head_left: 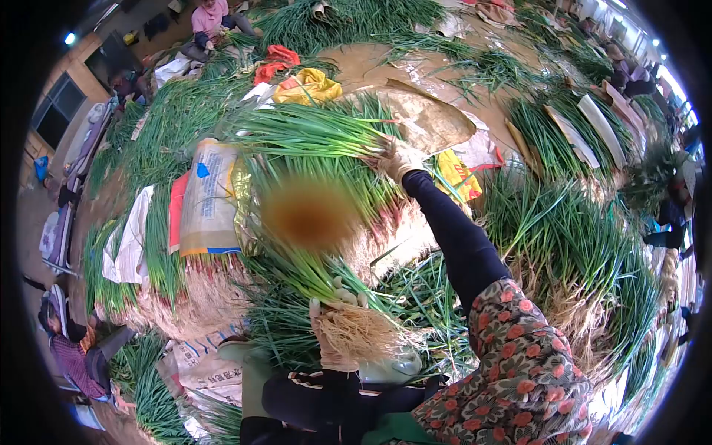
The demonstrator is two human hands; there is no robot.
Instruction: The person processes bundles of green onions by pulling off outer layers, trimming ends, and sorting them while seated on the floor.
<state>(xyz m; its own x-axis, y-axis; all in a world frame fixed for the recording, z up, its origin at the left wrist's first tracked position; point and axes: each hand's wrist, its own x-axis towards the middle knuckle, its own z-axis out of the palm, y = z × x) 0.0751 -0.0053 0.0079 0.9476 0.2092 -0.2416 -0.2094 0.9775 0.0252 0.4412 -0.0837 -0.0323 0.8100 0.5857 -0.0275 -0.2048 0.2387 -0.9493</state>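
My right hand (401, 160), in a pale glove, stretches forward and is closed around the base end of a bunch of green onions (311, 133). Their long leaves point left above a large heap of green onions (382, 196). Close to my lap, my left hand (334, 345), also gloved, wraps round another bunch of green onions (363, 331). Its tan roots fan out to the right, while its leaves run up and left beneath a blurred brown patch that hides part of the heap.
Printed sacks (208, 200) cover onion piles to the left. A yellow bag (308, 87) and a red bag (276, 63) lie farther back. More onions (586, 230) are stacked at right. One person (78, 363) sits at lower left, another (211, 26) at the back.
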